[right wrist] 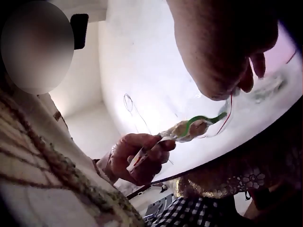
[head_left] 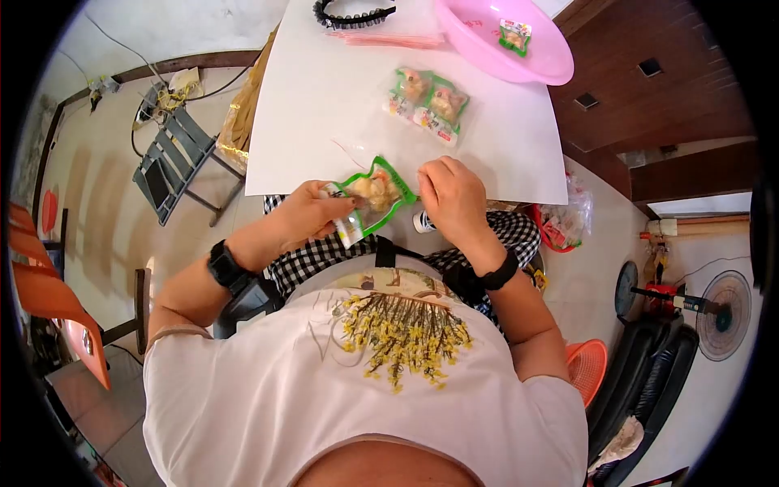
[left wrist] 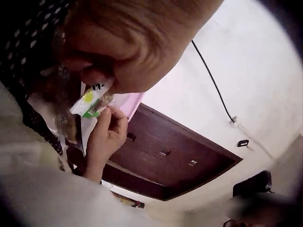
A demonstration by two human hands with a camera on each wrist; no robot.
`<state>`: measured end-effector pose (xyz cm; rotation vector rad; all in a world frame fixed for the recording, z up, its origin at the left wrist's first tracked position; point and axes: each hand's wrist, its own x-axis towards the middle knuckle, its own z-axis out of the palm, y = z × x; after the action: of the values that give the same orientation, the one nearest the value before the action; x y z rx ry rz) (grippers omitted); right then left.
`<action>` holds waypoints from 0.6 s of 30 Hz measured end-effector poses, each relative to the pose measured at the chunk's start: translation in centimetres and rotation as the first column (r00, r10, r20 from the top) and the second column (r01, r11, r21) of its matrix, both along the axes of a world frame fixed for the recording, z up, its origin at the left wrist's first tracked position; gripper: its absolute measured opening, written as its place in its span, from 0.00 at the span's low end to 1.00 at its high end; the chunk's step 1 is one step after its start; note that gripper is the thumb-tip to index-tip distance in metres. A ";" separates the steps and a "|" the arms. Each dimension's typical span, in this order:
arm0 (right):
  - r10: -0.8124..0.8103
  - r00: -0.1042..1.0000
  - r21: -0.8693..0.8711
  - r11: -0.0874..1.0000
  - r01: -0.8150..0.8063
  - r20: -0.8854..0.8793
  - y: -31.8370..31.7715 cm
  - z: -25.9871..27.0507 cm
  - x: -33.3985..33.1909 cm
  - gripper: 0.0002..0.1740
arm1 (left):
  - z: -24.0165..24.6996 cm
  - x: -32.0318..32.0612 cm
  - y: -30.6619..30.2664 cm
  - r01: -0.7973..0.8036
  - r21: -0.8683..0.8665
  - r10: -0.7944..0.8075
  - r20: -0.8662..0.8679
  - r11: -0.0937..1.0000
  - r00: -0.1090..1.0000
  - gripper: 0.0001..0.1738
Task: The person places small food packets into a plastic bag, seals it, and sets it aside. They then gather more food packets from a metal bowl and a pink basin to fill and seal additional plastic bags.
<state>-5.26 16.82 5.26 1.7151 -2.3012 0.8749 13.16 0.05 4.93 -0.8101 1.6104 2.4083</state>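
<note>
A green-edged clear packet (head_left: 377,191) with pale lumpy pieces inside is held over the table's near edge. The left hand (head_left: 304,215) grips its white printed end, thumb on top; the right wrist view shows this hand (right wrist: 139,158) curled round that end of the packet (right wrist: 191,128). At the packet's other side, the right hand (head_left: 454,199) has bent fingers. These fingers pinch the edge of a clear, red-lined film (right wrist: 230,111). In the left wrist view the right hand (left wrist: 106,142) pinches beside the packet (left wrist: 90,100), partly hidden by the left hand.
Two similar packets (head_left: 426,104) in clear wrapping lie farther back on the white table (head_left: 308,105). A pink basin (head_left: 487,49) holding one packet (head_left: 515,36) stands at the back right, beside pink-edged sheets (head_left: 389,38) and a black hairband (head_left: 353,20). A folding chair (head_left: 182,158) is at left.
</note>
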 end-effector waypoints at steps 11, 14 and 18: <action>-0.086 0.996 -0.157 0.984 0.080 -0.032 0.1 1.3 -1.0 0.06 | 2.1 -5.5 0.8 -0.197 0.052 0.200 -0.051 0.979 0.979 0.07; -0.075 0.997 -0.163 0.984 0.071 -0.021 0.4 1.0 -0.9 0.08 | 1.7 -5.2 -0.2 -0.240 0.115 0.251 -0.089 0.964 0.964 0.09; -0.037 0.999 -0.214 0.976 0.039 0.014 0.3 0.6 -0.5 0.09 | 1.8 -6.0 0.8 -0.212 0.071 0.218 -0.098 0.975 0.971 0.08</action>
<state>-5.76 17.12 5.83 1.5752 -2.1471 1.0821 7.19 0.89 6.72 -0.9048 1.5498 2.6765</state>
